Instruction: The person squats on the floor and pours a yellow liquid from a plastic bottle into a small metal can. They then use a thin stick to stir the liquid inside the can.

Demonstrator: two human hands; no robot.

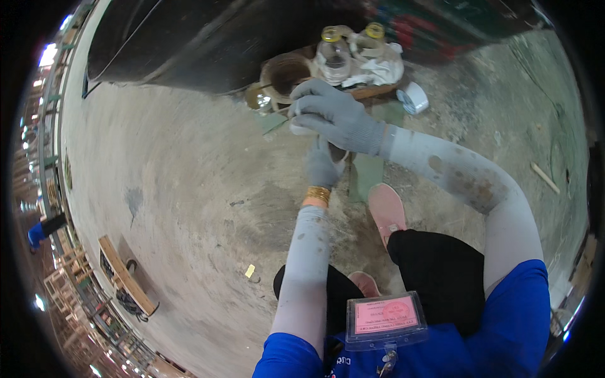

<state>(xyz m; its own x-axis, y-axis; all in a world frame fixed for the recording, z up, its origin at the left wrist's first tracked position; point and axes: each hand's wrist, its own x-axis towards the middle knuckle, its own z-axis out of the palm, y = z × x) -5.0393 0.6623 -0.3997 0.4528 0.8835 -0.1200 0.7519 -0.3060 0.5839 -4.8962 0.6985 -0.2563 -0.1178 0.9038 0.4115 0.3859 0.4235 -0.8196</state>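
Both my hands wear grey knitted gloves and meet above the concrete floor. My left hand [322, 166], with a gold band at its wrist, is closed round a small pale container [338, 153] whose dark round mouth shows partly. Just above it my right hand [337, 118] has its fingers bent and closed over a white piece [301, 128]; what that is I cannot make out. Beyond the hands stand a wide round pot [287, 72] and clear jars with yellow lids, one jar [334, 60] nearest. White crumpled cloth [378, 74] lies beside them.
A white tape roll [413, 98] lies right of a wooden tray [377, 92]. A green sheet [366, 176] is on the floor near my pink shoe [387, 211]. A large dark curved body [208, 50] rises behind. A wooden piece [126, 277] lies left, a stick [544, 177] right.
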